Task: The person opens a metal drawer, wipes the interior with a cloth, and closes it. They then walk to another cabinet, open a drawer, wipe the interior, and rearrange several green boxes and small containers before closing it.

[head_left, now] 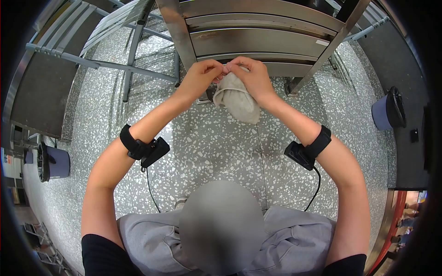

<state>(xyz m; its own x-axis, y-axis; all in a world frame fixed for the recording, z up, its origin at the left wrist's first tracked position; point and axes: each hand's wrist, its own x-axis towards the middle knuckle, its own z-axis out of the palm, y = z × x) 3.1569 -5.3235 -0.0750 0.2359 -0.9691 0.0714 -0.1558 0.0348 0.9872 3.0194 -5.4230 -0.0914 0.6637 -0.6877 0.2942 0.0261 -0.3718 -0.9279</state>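
Note:
A greyish-white cloth [239, 102] hangs bunched in front of a metal frame, its lower end loose above the floor. My left hand [205, 76] and my right hand [253, 78] meet at its top, thumbs and fingertips pinched close together. The right fingers are closed on the cloth's upper part. On the left, the fingertips touch the same top end, and part of their grip is hidden. Each forearm wears a black strap with a small black device.
The metal frame with horizontal panels [258, 42] stands directly ahead on legs. Grey folding racks [131, 69] are at the upper left. Purple bins with black liners stand at the right [380, 113] and left [59, 163]. Speckled tile floor [221, 152] lies below.

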